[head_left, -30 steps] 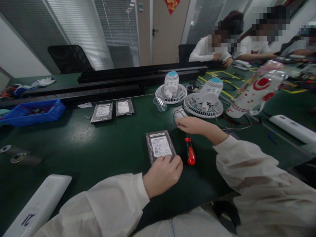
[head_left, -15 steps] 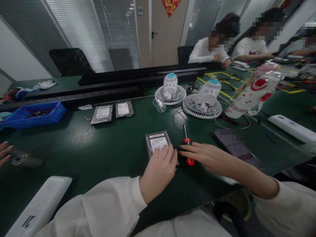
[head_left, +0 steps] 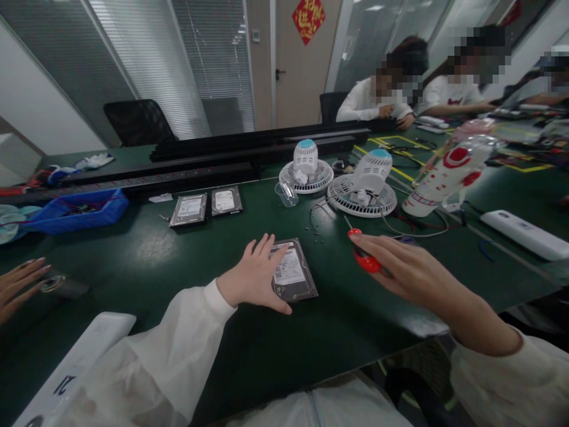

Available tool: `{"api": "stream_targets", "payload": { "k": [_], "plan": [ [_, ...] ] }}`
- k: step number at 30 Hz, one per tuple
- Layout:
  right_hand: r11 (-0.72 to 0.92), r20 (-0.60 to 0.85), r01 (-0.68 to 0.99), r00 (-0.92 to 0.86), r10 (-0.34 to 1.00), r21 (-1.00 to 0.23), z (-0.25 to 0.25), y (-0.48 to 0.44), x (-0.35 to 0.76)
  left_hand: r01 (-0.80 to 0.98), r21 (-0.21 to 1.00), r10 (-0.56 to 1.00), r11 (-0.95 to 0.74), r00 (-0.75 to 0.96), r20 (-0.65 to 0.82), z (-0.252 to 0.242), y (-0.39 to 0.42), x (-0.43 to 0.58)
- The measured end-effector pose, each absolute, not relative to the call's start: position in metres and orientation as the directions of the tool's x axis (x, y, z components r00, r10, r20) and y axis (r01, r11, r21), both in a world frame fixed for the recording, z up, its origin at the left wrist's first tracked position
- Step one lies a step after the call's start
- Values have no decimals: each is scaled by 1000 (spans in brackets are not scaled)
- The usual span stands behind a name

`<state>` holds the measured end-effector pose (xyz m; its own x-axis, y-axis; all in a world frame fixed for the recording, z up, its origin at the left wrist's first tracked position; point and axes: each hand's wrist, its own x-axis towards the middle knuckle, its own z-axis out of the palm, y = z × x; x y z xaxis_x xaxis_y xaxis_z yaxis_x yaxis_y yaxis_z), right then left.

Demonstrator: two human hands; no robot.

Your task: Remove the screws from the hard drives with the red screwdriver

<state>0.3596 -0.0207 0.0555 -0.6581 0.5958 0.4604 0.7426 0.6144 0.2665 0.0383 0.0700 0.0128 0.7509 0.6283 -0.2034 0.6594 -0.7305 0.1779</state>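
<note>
A hard drive (head_left: 296, 276) lies label up on the green table. My left hand (head_left: 255, 276) is at its left side, fingers spread, thumb along the near edge and fingertips over the far left corner. To the right, my right hand (head_left: 395, 264) has its fingers around a red and black screwdriver (head_left: 368, 261), whose shaft points away and to the left. Several small screws (head_left: 315, 234) are scattered beyond the drive. Two more hard drives (head_left: 189, 210) (head_left: 226, 201) rest farther back on the left.
Two white fans (head_left: 306, 169) (head_left: 364, 190), a clear cup (head_left: 287, 194) and a bottle (head_left: 444, 172) stand farther back. At left are a blue tray (head_left: 84, 216), another person's hand (head_left: 22, 287) and a white power bank (head_left: 80, 367). People sit at the back right.
My left hand has shifted left off the drive's label and spread its fingers. My right hand has taken hold of the screwdriver and moved it right, partly covering the phone.
</note>
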Motion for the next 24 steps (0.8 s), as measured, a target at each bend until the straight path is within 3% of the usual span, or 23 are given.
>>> {"api": "stream_targets", "payload": {
  "k": [7,10,12,14,19,22,24],
  "plan": [
    [522,797,852,-346,495,45,87,-17,349,632,167,613,-757,775,-155,20,63,38],
    [670,862,722,-219,457,-172,91,-4,339,619,126,595,-775,783,-184,26,51,37],
    [762,904,596,-132,406,-254,93,8,331,616,86,592,-783,780,-201,28,42,38],
    [779,938,576,-57,342,-249,95,21,323,629,41,610,-776,766,-206,30,35,39],
    [762,936,581,-4,353,-285,106,60,296,666,-66,665,-743,723,-187,32,19,50],
    [801,918,500,-31,395,-328,108,83,279,676,-136,689,-725,718,-99,29,3,63],
    [834,909,435,-74,409,-340,103,95,270,665,-120,671,-738,741,-19,22,-10,73]
  ]
}}
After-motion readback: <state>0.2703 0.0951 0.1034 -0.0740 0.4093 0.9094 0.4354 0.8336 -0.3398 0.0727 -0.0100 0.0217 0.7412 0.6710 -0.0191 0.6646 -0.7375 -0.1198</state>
